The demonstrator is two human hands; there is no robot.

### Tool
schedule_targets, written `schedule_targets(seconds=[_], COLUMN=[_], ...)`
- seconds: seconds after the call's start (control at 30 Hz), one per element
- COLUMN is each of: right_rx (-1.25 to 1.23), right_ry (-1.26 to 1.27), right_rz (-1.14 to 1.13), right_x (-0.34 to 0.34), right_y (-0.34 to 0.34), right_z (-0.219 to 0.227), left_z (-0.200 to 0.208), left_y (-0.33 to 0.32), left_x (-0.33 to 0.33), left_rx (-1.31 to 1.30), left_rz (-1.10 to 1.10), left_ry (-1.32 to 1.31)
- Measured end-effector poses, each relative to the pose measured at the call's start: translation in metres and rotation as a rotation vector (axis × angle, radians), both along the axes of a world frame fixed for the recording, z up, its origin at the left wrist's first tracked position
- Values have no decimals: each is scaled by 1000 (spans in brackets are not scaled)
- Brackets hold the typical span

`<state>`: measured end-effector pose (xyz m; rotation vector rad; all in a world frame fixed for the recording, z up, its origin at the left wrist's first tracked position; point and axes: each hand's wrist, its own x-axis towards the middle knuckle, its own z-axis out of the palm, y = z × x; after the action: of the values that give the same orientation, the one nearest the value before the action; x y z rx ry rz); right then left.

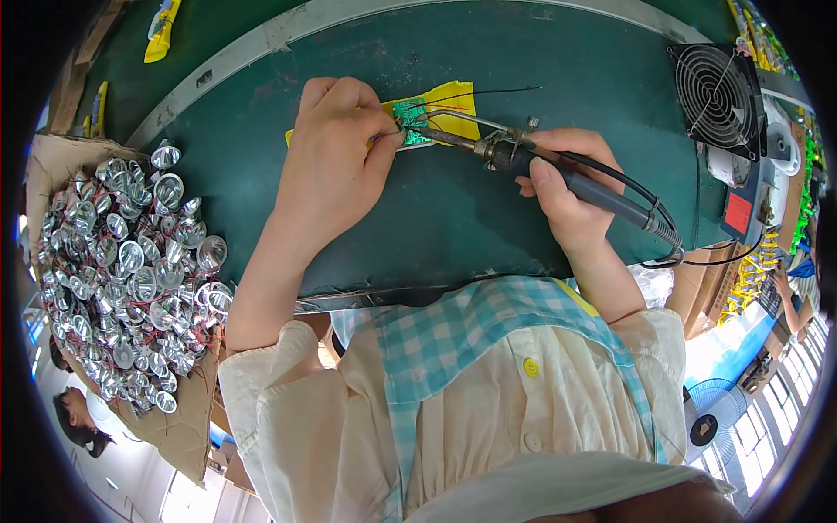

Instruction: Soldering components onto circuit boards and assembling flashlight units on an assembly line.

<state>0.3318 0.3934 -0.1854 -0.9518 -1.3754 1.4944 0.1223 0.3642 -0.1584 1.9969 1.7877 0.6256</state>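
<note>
My right hand (568, 196) is wrapped round the dark handle of a soldering iron (610, 199). A thin bent metal tube runs alongside the iron's shaft, and both reach left to a small green circuit board (406, 113). The board rests on a yellow flat piece (455, 103) on the bench. At the board's left edge, the fingers of my left hand (336, 161) are closed in a pinch; what lies between them is hidden. A thin black wire (488, 91) stretches right from the board, with a short red wire beside it.
A cardboard box (166, 427) heaped with shiny reflector cups (131, 257) and red wires stands at the left. A black fan (715, 100) is at the right of the green bench (523, 235). More yellow pieces (161, 30) lie beyond the bench's grey rail. People are in the background.
</note>
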Motion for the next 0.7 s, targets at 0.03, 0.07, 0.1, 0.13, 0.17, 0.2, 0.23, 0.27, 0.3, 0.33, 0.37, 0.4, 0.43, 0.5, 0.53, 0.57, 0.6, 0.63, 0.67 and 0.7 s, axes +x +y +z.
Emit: schedule_targets(seconds=[0.03,0.07,0.1,0.13,0.17,0.2,0.23,0.27,0.3,0.33,0.37,0.4,0.43,0.5,0.53,0.57,0.6,0.63,0.67,0.7], right_rx=[3,6,5,-6,-17,-17,5,26,26,12,-2,-3,-17,-30,-18,-5,-5,-9,-13,-11], right_ry=[-4,-9,-9,-13,-17,-18,-38,-57,-56,-10,36,37,47,56,50,44,45,49,52,53], right_rz=[-1,-3,-2,2,6,4,1,-2,-3,-10,-17,-15,-39,-64,-61,-58,-59,-59,-59,-60], right_x=[0,0,0,-1,-1,-1,0,0,0,1,2,3,3,3,3,4,4,4,4,5], right_y=[0,0,0,0,0,0,0,0,0,0,0,1,1,2,2,2,2,2,2,2], right_z=[0,0,1,1,2,1,1,1,1,2,3,3,4,4,4,4,4,5,5,4], left_z=[0,-1,-1,-1,-1,-2,-2,-3,-2,-2,-1,-1,-1,-1,-1,-1,-1,-1,0,0], left_y=[0,0,0,0,0,0,0,1,1,1,1,1,1,1,1,2,1,1,1,1], left_x=[0,0,0,0,0,0,0,0,0,-1,-1,0,0,0,0,1,1,1,1,2], left_rx=[5,3,8,12,11,16,21,20,16,12,13,11,10,7,4,4,5,6,7,3], left_rz=[0,0,3,7,7,13,18,18,13,9,9,11,13,14,14,13,21,29,29,29], left_ry=[0,-1,1,3,4,-10,-24,-25,-13,-2,-1,-2,-3,1,3,4,-4,-12,-11,-8])
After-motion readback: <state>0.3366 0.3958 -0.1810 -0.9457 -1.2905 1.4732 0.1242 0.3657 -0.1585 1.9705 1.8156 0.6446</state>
